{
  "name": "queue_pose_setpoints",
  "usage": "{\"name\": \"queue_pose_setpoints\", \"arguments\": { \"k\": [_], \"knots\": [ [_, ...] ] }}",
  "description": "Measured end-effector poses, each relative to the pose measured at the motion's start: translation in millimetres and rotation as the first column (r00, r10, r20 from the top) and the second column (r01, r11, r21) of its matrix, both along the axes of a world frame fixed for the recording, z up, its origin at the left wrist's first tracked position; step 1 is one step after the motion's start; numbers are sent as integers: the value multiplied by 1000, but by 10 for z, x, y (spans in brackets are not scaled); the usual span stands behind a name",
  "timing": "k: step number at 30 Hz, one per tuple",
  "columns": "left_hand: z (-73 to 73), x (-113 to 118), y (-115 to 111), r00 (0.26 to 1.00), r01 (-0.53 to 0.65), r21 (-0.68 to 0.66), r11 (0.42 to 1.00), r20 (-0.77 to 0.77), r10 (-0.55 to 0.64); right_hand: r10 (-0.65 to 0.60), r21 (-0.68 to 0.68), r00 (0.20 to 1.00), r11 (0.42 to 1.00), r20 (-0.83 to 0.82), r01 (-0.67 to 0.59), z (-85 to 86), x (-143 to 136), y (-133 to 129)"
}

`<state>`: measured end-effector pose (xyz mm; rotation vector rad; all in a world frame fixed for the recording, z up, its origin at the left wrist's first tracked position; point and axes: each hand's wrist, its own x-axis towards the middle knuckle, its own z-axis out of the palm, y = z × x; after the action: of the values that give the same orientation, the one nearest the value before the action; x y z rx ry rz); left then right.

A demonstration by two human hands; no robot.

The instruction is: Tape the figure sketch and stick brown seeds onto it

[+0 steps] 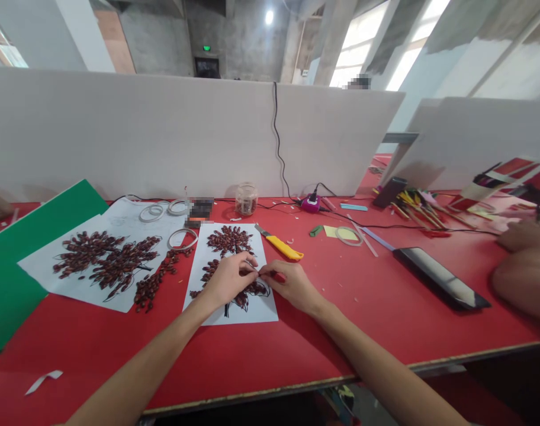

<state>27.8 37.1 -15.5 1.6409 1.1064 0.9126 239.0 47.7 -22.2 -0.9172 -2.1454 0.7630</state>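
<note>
Head view, left hand (233, 274) and right hand (293, 285) pinching, any grasped piece indiscernible, over white drawing sheet (263, 312) bearing dark-red seeds (230, 239), yellow utility knife (285, 247) alongside.

This looks like a craft workshop in a raw concrete building: bare grey wall (157, 41) and a lit green sign (206, 48) (too small to read) at eleven o'clock, tall windows (361, 35) at one. A white partition (119, 130) backs a long red worktable (314, 349) bearing a yellow cutter (284, 247) near the centre and, toward nine, a drawn sheet (81, 287) studded with dark red pieces. A co-worker's arm (527, 284) shows at three.
</note>
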Motion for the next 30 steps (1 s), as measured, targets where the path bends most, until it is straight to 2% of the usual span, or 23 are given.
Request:
{"name": "queue_pose_setpoints", "arguments": {
  "k": [5,9,12,15,18,22,26,30],
  "knots": [
    [-27,21,-10,1000,7,50,999,-25,-6,-37,-26,999,999,29,38,9,-23,-11],
    [1,13,-34,986,29,192,981,-167,3,-28,-60,990,998,137,37,11,-27,-5],
    [36,-28,-78,949,56,331,942,-311,53,-13,-80,986,996,165,27,20,-11,3],
    [36,-105,-144,894,168,432,886,-445,48,-23,-81,983,996,183,39,29,-5,5],
    [-12,-168,-207,838,238,462,854,-543,61,-40,-65,977,996,209,55,27,-21,-4],
    [-64,-157,-244,813,209,484,850,-569,124,-47,-38,977,998,210,56,13,-31,-38],
    [-75,-110,-248,801,236,504,831,-585,127,-1,83,978,996,208,-17,14,-4,-115],
    [-99,-102,-257,796,237,518,822,-589,142,-14,283,938,955,346,-90,35,34,-202]
  ]
}}
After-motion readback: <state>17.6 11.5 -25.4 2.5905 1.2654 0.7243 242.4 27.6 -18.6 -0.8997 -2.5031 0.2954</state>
